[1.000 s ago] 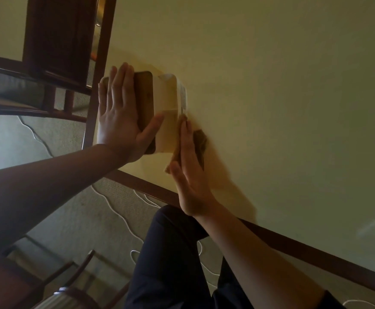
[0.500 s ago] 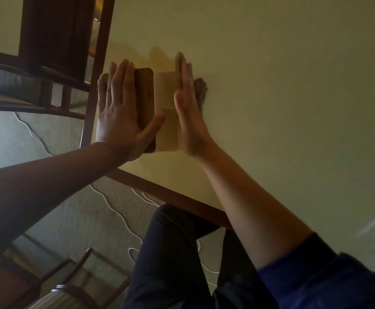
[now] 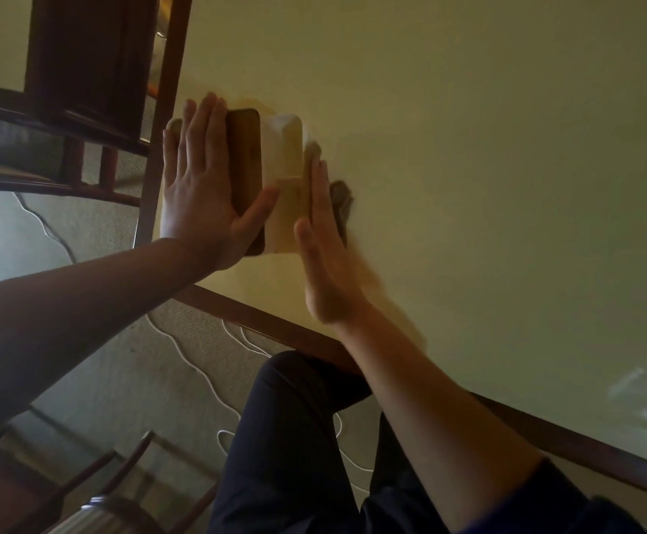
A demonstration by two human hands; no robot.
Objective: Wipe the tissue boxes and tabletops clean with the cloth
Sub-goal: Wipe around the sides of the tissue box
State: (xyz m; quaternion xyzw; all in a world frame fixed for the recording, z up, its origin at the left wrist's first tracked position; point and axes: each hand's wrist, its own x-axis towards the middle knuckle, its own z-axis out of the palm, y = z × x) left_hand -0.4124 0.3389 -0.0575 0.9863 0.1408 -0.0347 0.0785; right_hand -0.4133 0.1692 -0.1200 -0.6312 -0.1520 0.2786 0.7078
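Observation:
A tissue box (image 3: 283, 167) with a dark brown top and pale side stands near the corner of the yellowish tabletop (image 3: 487, 167). My left hand (image 3: 206, 186) lies flat on the box's dark top, fingers straight, thumb spread against the pale side. My right hand (image 3: 320, 240) is flat with straight fingers, pressing a brownish cloth (image 3: 340, 198) against the box's right side. Only a small edge of the cloth shows beyond the fingers.
The table's dark wooden rim (image 3: 545, 437) runs along the near edge. A dark wooden chair (image 3: 83, 71) stands beyond the left corner. Another chair (image 3: 102, 495) sits at the lower left on carpet with a white cable (image 3: 183, 352). My dark trousers (image 3: 295, 437) are below the table edge.
My right hand with the cloth slid forward along the box's right side, then back toward me. My left hand stayed flat on the top.

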